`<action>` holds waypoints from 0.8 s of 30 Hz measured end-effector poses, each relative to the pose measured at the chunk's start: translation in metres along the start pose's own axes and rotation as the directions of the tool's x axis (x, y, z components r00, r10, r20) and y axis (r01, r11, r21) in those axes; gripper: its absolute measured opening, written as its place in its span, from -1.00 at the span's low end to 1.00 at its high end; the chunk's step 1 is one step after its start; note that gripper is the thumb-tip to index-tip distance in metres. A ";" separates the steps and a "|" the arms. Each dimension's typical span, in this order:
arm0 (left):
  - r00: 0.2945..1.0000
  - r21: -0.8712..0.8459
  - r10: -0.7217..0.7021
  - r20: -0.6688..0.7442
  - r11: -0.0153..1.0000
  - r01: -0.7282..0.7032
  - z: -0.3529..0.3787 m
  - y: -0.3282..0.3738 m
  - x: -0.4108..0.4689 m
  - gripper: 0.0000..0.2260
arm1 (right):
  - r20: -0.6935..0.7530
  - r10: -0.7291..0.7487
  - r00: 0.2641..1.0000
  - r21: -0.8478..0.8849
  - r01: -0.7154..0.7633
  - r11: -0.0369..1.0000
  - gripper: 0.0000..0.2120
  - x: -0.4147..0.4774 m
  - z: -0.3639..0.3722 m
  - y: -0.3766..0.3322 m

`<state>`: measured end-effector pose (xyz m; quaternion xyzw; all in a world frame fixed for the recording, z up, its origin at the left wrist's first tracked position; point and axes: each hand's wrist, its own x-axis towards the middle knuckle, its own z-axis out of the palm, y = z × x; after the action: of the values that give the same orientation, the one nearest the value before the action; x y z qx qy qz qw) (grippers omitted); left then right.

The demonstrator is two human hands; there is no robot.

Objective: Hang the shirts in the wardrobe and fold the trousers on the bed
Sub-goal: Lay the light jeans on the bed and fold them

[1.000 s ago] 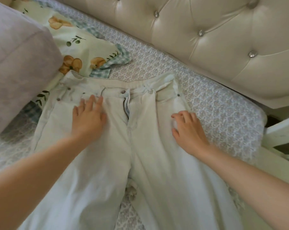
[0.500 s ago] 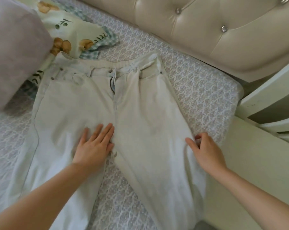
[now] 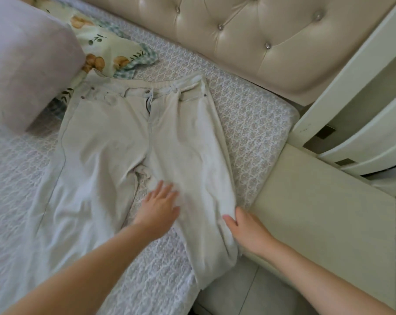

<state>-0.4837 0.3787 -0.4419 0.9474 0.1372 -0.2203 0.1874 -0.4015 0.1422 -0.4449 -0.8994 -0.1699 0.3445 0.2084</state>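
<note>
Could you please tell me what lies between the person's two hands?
The head view shows one trouser leg between the left hand and the right hand; nothing else lies there.

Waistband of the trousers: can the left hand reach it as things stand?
Probably yes. The left hand lies open on a trouser leg, and nothing sits on the cloth between it and the waistband; the pillow is off to the side.

No writing, label, brand or number can be read.
</note>
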 end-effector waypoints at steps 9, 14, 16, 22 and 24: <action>0.926 -0.920 -0.299 0.229 0.244 0.306 -0.040 0.077 -0.052 -0.51 | 0.131 -0.335 0.933 0.302 0.284 0.910 -0.76 -0.052 -0.016 -0.098; 0.881 -0.905 -0.433 0.190 0.271 0.328 -0.045 0.035 -0.064 -0.86 | 0.336 -0.351 0.874 0.404 0.203 0.892 -0.73 -0.057 -0.007 -0.127; 0.882 -0.909 -0.434 0.186 0.266 0.322 -0.042 0.022 -0.066 -0.84 | 0.228 -0.248 0.942 0.380 0.149 0.913 -0.80 -0.039 -0.009 -0.135; 0.914 -0.862 -0.380 0.143 0.406 0.303 -0.032 0.011 -0.060 -0.82 | -0.050 0.001 0.999 0.276 0.013 0.961 -0.85 0.040 -0.030 -0.155; 0.928 -0.833 -0.362 0.092 0.483 0.271 -0.035 0.008 -0.056 -0.93 | -0.110 0.009 0.994 0.192 0.012 0.981 -0.80 0.062 -0.039 -0.165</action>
<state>-0.5162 0.3758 -0.3845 0.7111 0.4056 -0.1134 0.5630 -0.3577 0.3018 -0.3718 -0.8926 -0.1245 0.3089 0.3037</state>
